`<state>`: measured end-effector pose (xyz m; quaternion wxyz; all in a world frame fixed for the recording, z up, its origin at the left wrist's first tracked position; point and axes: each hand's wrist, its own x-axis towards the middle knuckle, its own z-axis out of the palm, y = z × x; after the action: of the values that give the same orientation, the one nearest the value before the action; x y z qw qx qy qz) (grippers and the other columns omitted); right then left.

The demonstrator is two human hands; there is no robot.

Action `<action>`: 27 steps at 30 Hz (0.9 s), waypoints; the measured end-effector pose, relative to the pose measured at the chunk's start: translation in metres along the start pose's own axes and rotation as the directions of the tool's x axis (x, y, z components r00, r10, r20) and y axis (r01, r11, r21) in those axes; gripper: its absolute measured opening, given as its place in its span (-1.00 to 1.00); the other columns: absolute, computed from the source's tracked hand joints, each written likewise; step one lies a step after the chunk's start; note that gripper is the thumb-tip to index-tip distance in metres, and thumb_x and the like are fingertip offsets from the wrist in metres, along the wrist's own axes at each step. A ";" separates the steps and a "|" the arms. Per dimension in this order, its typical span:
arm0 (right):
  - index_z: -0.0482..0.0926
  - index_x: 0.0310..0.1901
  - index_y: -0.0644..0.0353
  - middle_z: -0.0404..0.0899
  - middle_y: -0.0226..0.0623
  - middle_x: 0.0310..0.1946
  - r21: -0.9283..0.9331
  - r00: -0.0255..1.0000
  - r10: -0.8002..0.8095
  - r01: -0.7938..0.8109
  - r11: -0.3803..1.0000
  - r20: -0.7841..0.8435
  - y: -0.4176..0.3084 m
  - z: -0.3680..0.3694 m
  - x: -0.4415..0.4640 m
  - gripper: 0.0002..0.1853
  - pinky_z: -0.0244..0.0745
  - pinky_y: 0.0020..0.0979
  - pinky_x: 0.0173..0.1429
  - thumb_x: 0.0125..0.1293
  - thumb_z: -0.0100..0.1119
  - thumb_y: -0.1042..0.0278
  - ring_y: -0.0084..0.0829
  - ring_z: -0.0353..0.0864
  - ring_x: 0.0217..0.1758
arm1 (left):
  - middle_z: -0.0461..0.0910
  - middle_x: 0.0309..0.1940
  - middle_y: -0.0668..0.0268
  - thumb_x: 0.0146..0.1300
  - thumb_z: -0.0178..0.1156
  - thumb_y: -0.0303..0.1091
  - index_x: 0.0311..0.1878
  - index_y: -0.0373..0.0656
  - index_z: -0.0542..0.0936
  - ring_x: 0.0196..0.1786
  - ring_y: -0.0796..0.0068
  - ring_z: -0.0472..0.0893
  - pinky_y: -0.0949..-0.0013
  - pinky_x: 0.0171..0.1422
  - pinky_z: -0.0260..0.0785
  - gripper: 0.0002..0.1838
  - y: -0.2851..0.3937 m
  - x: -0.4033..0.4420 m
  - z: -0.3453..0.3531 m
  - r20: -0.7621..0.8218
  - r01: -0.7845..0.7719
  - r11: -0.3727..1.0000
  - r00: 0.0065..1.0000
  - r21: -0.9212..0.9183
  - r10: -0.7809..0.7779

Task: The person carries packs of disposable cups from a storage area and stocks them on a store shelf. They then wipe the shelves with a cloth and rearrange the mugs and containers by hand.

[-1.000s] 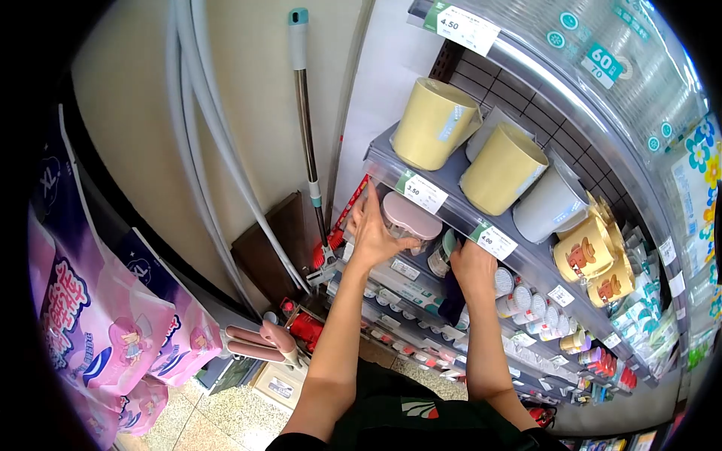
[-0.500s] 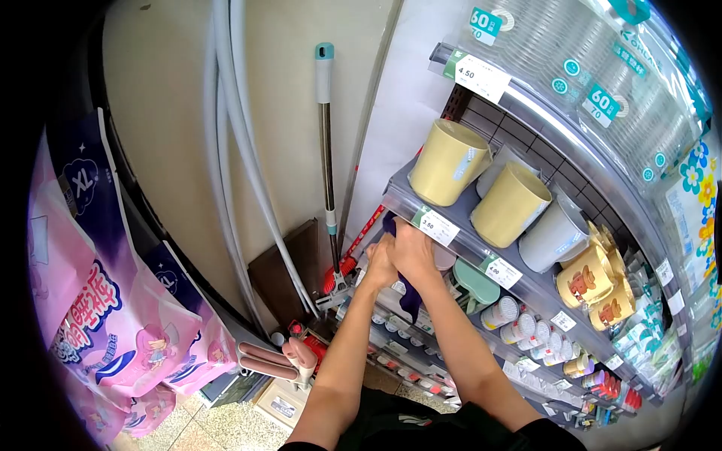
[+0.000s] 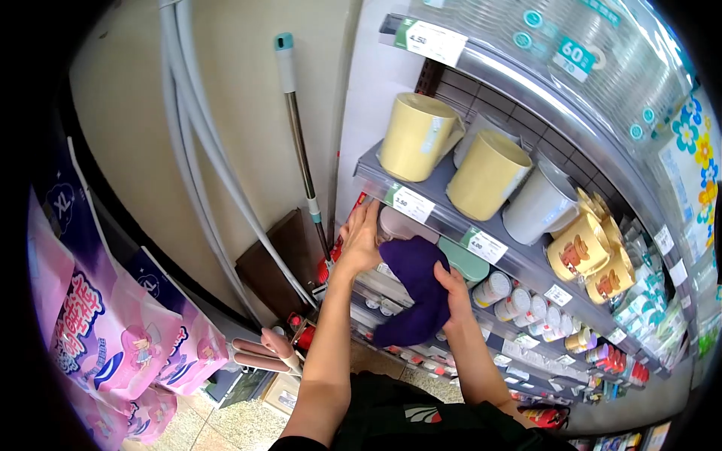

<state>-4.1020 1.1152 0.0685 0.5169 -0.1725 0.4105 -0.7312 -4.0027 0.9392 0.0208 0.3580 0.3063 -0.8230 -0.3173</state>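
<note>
A dark purple cloth [image 3: 418, 282] hangs in loose folds below the shelf with the mugs. My right hand [image 3: 453, 295] grips its right side, thumb on top. To the left, my left hand [image 3: 361, 242] has its fingers stretched up beside the left end of the shelf edge [image 3: 366, 167]; I cannot tell whether it touches the shelf or the cloth. Behind the cloth, a pale pink container [image 3: 406, 227] and a light green container [image 3: 462, 261] are partly hidden on the lower shelf.
Yellow mugs [image 3: 489, 177] and a white mug [image 3: 543, 201] stand above my hands. Packs of clear plastic cups [image 3: 575, 56] fill the upper shelf. A broom-like pole [image 3: 298, 131] and grey hoses [image 3: 199, 128] lean against the wall; pink bags [image 3: 143, 338] hang at left.
My hands were close together at the shelf edge. They have parted, the right one moving right and down with the cloth, which is now spread more into view. The view has shifted slightly.
</note>
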 end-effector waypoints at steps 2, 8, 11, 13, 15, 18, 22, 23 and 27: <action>0.49 0.13 0.30 0.62 -0.25 -0.02 -0.026 0.998 0.007 -0.008 1.000 -0.054 -0.002 -0.015 -0.017 -0.63 0.55 -0.40 0.07 0.37 0.14 0.28 -0.42 0.64 -0.05 | 0.13 0.38 -0.06 -0.22 0.52 -0.19 0.40 -0.15 0.23 0.45 0.05 0.10 -0.02 0.33 0.02 0.04 0.026 0.002 -0.011 0.102 -0.037 0.983 0.995 0.180 0.019; 0.40 0.18 0.35 0.59 -0.19 -0.01 -0.028 0.995 0.073 -0.071 0.997 0.071 0.003 -0.062 -0.066 -0.52 0.55 -0.39 0.09 0.32 0.14 0.23 -0.39 0.64 -0.04 | 0.52 0.10 -0.07 -0.27 0.49 0.11 0.17 -0.10 0.53 0.25 -0.04 0.42 -0.07 0.36 0.05 -0.13 0.084 0.021 0.026 0.366 -0.396 0.897 0.879 0.198 0.307; 0.40 0.17 0.31 0.58 -0.22 -0.05 -0.071 0.995 0.093 -0.091 0.993 0.033 0.014 -0.090 -0.086 -0.52 0.53 -0.40 0.05 0.30 0.14 0.19 -0.43 0.62 -0.07 | 0.67 -0.11 0.05 -0.21 0.43 0.21 0.00 0.03 0.65 0.13 0.03 0.56 0.02 0.30 0.24 -0.31 0.098 0.033 0.053 0.653 -0.362 0.919 0.735 0.154 0.180; 0.53 0.03 0.29 0.59 -0.32 -0.14 -0.214 0.996 0.074 -0.061 0.975 0.056 0.013 -0.096 -0.099 -0.64 0.46 -0.50 0.01 0.35 0.12 0.18 -0.54 0.56 -0.11 | 0.64 0.00 0.10 -0.17 0.39 0.25 0.06 0.04 0.63 0.18 0.12 0.54 0.07 0.28 0.31 -0.29 0.103 0.043 0.062 0.799 -0.317 0.930 0.600 0.183 0.047; 0.56 -0.03 0.30 0.59 -0.31 -0.13 -0.297 1.000 0.020 -0.014 0.955 0.018 0.018 -0.105 -0.109 -0.62 0.47 -0.49 0.00 0.34 0.14 0.13 -0.53 0.57 -0.11 | 0.61 0.05 0.10 -0.19 0.39 0.26 0.10 0.04 0.60 0.18 0.13 0.54 0.09 0.26 0.33 -0.24 0.100 0.041 0.064 0.774 -0.357 0.910 0.629 0.211 0.068; 0.61 -0.13 0.31 0.60 -0.36 -0.17 -0.340 0.999 -0.034 0.019 0.940 -0.039 0.021 -0.119 -0.124 -0.66 0.47 -0.53 -0.06 0.39 0.12 0.14 -0.56 0.57 -0.15 | 0.61 0.06 0.14 -0.21 0.38 0.29 0.13 0.03 0.57 0.14 0.16 0.57 0.19 0.23 0.37 -0.18 0.103 0.041 0.057 0.755 -0.371 0.884 0.655 0.283 0.033; 0.57 -0.06 0.29 0.63 -0.40 -0.27 -0.288 0.996 0.024 -0.046 0.957 -0.082 0.016 -0.124 -0.134 -0.70 0.49 -0.56 -0.15 0.43 0.09 0.19 -0.61 0.60 -0.24 | 0.66 -0.03 0.20 -0.26 0.42 0.28 0.09 0.05 0.60 0.08 0.19 0.61 0.22 0.16 0.40 -0.20 0.095 0.046 0.055 0.737 -0.361 0.888 0.675 0.285 0.038; 0.56 -0.05 0.28 0.63 -0.39 -0.26 -0.296 0.996 0.011 -0.038 0.954 -0.093 0.017 -0.123 -0.134 -0.69 0.50 -0.57 -0.16 0.43 0.08 0.18 -0.62 0.60 -0.25 | 0.57 0.12 0.10 -0.25 0.46 0.17 0.19 -0.06 0.52 0.23 0.08 0.50 -0.12 0.38 0.10 -0.12 0.096 0.046 0.056 0.770 -0.278 0.920 0.637 0.275 -0.038; 0.55 0.00 0.28 0.58 -0.46 -0.23 -0.284 0.995 -0.018 -0.012 0.959 -0.101 0.014 -0.112 -0.135 -0.72 0.43 -0.62 -0.09 0.46 0.04 0.24 -0.68 0.51 -0.16 | 0.50 0.15 -0.04 -0.15 0.45 0.10 0.27 -0.12 0.42 0.21 0.06 0.48 -0.02 0.44 0.00 -0.10 0.123 0.024 0.047 0.737 -0.373 0.858 0.676 0.354 -0.011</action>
<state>-4.1143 1.2821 0.0130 0.4639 -0.2079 0.5371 -0.6731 -4.0873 1.0111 0.0958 -0.0476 0.1503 -0.9745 -0.1596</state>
